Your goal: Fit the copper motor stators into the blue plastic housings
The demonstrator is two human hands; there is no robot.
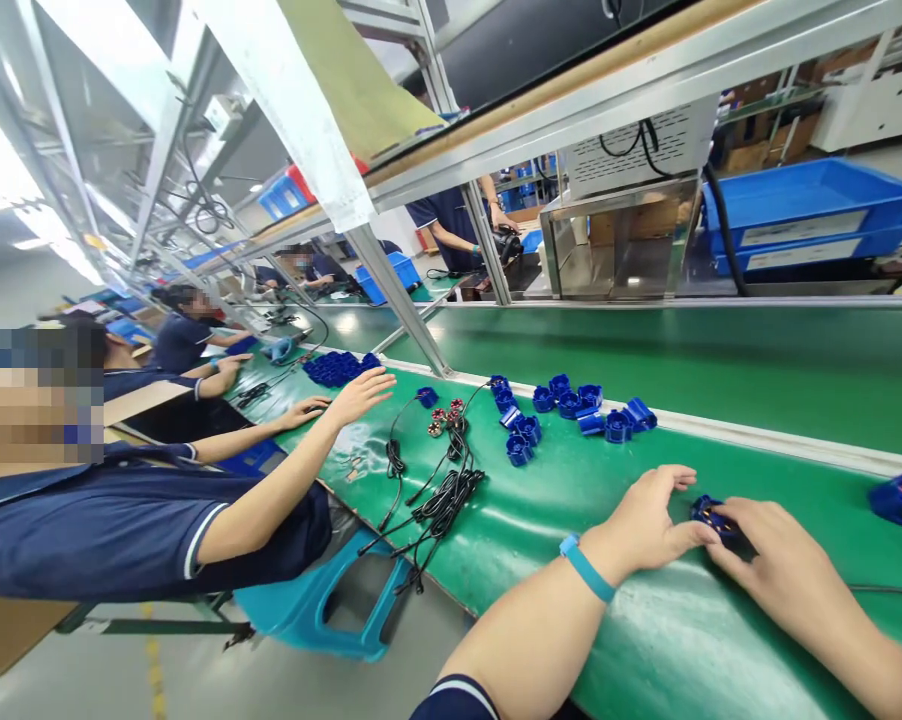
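On the green work surface [676,610], a round blue plastic housing [707,508] with small brass-coloured parts inside lies between my two hands. My right hand [777,555] has its fingers and thumb closed on the housing from the right. On the other side my left hand [646,515], with a blue wristband, has its fingers apart; its thumb tip reaches close to the housing, and I cannot tell whether it touches. More blue housings [569,404] stand in a loose group farther back. At the right edge sits another blue housing [901,500] with something reddish inside.
Bundled black cables [447,500] and small copper-coloured parts [436,424] lie to the left. A co-worker's arm [286,475] reaches over the table there. Metal posts [398,300] and a white strip [676,430] run behind. Blue trays [811,210] are stacked at the back right.
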